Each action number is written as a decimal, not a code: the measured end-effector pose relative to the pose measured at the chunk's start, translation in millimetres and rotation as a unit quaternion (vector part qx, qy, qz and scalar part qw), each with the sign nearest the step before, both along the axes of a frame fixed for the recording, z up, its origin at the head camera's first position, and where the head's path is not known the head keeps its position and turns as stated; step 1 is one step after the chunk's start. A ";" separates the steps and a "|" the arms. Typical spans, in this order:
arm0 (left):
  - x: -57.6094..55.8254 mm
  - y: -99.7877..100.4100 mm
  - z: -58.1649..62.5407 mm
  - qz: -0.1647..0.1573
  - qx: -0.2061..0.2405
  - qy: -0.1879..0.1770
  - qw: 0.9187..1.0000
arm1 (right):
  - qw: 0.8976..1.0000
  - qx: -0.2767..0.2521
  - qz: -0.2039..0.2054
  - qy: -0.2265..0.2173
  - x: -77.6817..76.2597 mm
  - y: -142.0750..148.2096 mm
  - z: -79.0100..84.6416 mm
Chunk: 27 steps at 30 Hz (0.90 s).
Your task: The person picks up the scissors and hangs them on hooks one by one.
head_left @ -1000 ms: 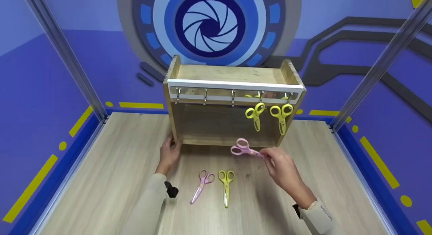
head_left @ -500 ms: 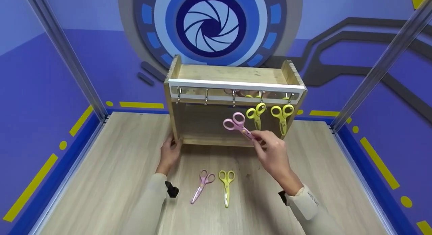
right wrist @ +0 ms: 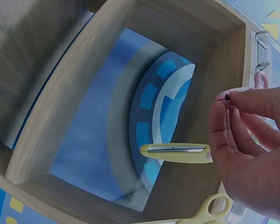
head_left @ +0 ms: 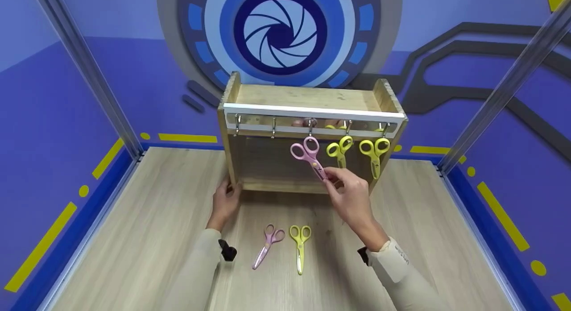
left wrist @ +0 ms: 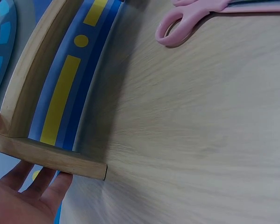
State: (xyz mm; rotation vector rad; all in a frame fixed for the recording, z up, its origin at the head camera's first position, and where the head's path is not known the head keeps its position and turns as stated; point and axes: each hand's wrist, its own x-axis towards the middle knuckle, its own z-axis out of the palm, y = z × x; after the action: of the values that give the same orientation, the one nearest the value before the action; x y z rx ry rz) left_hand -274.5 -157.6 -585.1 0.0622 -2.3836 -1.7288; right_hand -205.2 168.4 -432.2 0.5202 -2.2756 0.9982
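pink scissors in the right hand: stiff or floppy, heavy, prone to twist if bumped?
Probably stiff: gripped at the blade end, the pink scissors project upward without visible sag. Likely light, since the right hand holds them in a small pinch. A bump could twist them, as the free end sticks out beyond the grip.

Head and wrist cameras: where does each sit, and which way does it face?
Head: worn on the head, facing forward and down at the rack; left hand and right hand show.
Left wrist: on that wrist, facing the rack and the tabletop; left hand's fingers show.
Right wrist: on that wrist, facing into the rack; right hand shows.
Shared: head and right wrist both show the hanging yellow scissors.
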 end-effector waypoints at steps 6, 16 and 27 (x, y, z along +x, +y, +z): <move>-0.3 0.0 -0.3 0.000 -0.003 0.001 1.000 | 1.000 -0.006 -0.004 -0.001 -3.2 -1.7 -4.9; 1.0 -0.1 -0.4 0.000 -0.004 0.001 1.000 | 0.999 -0.022 -0.020 -0.032 -9.4 -9.6 -15.1; 1.3 -0.4 0.0 -0.001 0.018 -0.009 1.000 | 0.998 -0.027 -0.025 -0.047 -19.9 -21.4 -24.9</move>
State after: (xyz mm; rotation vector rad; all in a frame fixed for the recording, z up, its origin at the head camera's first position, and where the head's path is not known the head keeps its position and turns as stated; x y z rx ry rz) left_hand -273.1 -157.9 -585.2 0.0802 -2.3666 -1.7788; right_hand -225.1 147.0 -457.1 0.3991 -2.3239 1.0772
